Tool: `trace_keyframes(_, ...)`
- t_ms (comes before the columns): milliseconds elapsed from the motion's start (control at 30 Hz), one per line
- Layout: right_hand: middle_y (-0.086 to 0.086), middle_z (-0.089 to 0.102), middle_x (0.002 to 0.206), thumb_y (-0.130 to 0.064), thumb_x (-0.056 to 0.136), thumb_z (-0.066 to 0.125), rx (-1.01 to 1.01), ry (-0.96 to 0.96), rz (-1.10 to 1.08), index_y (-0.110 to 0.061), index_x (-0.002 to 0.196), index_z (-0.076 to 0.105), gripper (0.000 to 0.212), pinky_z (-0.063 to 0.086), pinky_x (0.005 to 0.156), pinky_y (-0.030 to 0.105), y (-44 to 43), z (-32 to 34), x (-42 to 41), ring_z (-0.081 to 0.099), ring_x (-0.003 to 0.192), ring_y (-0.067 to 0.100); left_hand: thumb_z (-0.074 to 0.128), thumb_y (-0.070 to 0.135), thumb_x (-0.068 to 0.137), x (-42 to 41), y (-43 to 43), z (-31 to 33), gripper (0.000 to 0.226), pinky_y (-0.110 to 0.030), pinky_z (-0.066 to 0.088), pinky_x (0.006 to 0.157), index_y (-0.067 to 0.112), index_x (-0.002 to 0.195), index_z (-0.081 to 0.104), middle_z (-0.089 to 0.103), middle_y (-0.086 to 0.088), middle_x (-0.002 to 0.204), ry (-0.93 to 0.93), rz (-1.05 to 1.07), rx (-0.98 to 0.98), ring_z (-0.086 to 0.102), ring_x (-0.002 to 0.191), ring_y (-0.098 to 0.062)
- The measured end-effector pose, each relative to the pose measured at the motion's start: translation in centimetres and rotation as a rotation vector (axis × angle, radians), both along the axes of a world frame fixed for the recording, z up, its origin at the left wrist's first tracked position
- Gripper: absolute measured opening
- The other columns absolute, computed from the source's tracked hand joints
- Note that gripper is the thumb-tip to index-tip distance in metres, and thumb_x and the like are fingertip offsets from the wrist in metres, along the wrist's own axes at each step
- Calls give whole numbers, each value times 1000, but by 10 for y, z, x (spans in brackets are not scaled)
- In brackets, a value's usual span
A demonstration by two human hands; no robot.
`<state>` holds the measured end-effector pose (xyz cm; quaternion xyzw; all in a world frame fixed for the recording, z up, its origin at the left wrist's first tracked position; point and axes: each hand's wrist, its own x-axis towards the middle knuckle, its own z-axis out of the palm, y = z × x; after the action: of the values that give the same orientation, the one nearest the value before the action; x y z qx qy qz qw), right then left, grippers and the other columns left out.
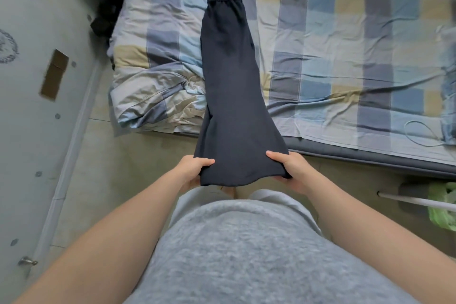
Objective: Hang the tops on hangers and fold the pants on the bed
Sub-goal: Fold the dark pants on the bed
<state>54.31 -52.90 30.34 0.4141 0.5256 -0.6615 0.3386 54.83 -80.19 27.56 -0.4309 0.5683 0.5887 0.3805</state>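
A bed with a rumpled blue-and-beige checked sheet (345, 44) carries long dark navy soft-knit pants (228, 69), waistband far, hems overhanging the near edge. The left hand (195, 168) and right hand (293, 170) each pinch a hem corner — limp, light cloth, best held there. A bunched checked quilt (153, 86) crowds the left side.

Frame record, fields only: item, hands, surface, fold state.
item: dark pants, stretched lengthwise, waistband at the far end on the bed
left hand: grips the left hem corner
right hand: grips the right hem corner
hem end: held off the bed edge, above the floor
fold state: legs seem stacked one on the other; no crosswise fold yet
nearby: bunched quilt left of the pants
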Motion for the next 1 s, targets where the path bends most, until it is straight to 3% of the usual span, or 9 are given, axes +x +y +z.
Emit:
trace_keyframes(133, 9, 74, 111, -18, 87, 76, 7, -11, -4, -7, 118, 67, 35, 58, 74, 34, 10, 2, 26, 69, 94, 23, 72, 18, 91, 30, 14, 14, 33, -29, 58, 57, 5, 119, 60, 71, -9, 108, 65, 111, -65, 70, 91, -23)
trace_keyframes(300, 11, 74, 111, -17, 85, 78, 10, -41, -14, -6, 118, 66, 36, 59, 62, 31, 32, -2, 80, 70, 94, 25, 71, 19, 92, 86, 36, 26, 37, -33, 59, 61, 5, 123, 56, 67, -14, 119, 50, 216, -60, 67, 101, -28)
trace_keyframes(567, 14, 74, 103, -15, 83, 80, 8, -233, 16, -4, 112, 64, 35, 58, 57, 32, 59, -9, 179, 73, 80, 26, 68, 17, 94, 194, 63, 20, 30, -35, 60, 61, 2, 119, 59, 70, -13, 107, -113, 184, -60, 68, 89, -25)
trace_keyframes(633, 15, 73, 108, -16, 82, 81, 4, -267, 46, -4, 115, 64, 39, 59, 59, 32, 64, -10, 196, 72, 90, 28, 68, 16, 94, 211, 64, 23, 29, -36, 61, 62, 2, 118, 60, 71, -13, 106, -140, 189, -50, 69, 88, -24)
trace_keyframes(767, 15, 72, 109, -15, 82, 81, -32, -262, 29, -4, 115, 63, 39, 59, 57, 31, 65, -5, 200, 71, 91, 28, 68, 15, 94, 210, 61, 30, 28, -35, 59, 60, 4, 118, 59, 71, -13, 108, -119, 190, -39, 68, 92, -24)
trace_keyframes(867, 16, 71, 109, -14, 84, 79, -52, -225, 2, -4, 113, 62, 35, 59, 57, 32, 67, 3, 187, 70, 87, 29, 69, 15, 93, 195, 66, 34, 26, -31, 57, 54, 5, 115, 59, 70, -12, 100, -79, 217, -57, 68, 82, -23)
trace_keyframes(933, 16, 71, 112, -13, 84, 79, -39, -189, -17, -5, 114, 62, 36, 60, 60, 34, 70, 6, 173, 69, 91, 29, 70, 15, 92, 183, 70, 37, 26, -31, 58, 55, 5, 114, 59, 70, -12, 95, -47, 233, -65, 68, 78, -23)
trace_keyframes(1000, 15, 72, 106, -12, 84, 79, -39, -164, -34, -6, 114, 63, 35, 61, 62, 35, 74, 8, 155, 71, 83, 27, 69, 15, 93, 169, 72, 40, 26, -32, 58, 57, 7, 116, 59, 71, -12, 95, -11, 253, -61, 69, 78, -23)
